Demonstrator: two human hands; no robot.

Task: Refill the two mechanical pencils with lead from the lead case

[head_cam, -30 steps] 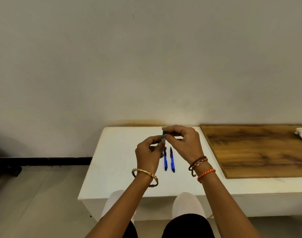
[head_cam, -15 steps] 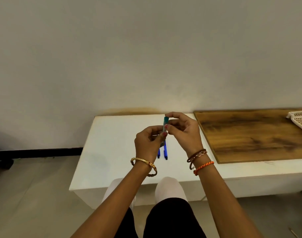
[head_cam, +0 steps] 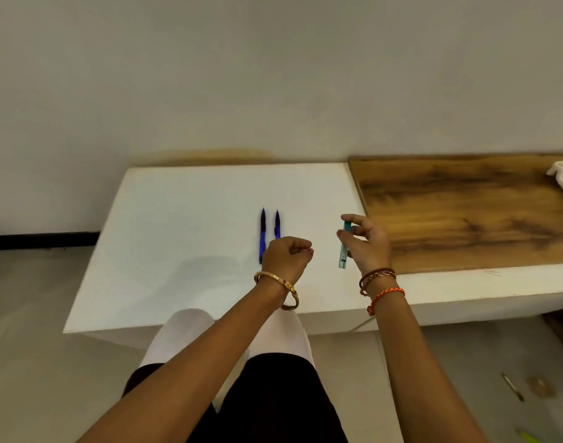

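Fingers [head_cam: 349, 219] of right hand [head_cam: 368, 243] pinching teal lead case [head_cam: 344, 247] right of two blue mechanical pencils [head_cam: 263, 235], left hand [head_cam: 285, 255] curled in fist, holding nothing visible, covering near ends of pencils.

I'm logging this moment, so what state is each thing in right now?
Two blue pencils: lying side by side on the white table, not held.
Lead case: upright, pinched by the right hand.
Left hand: curled by the pencils; too small to tell if it holds anything.
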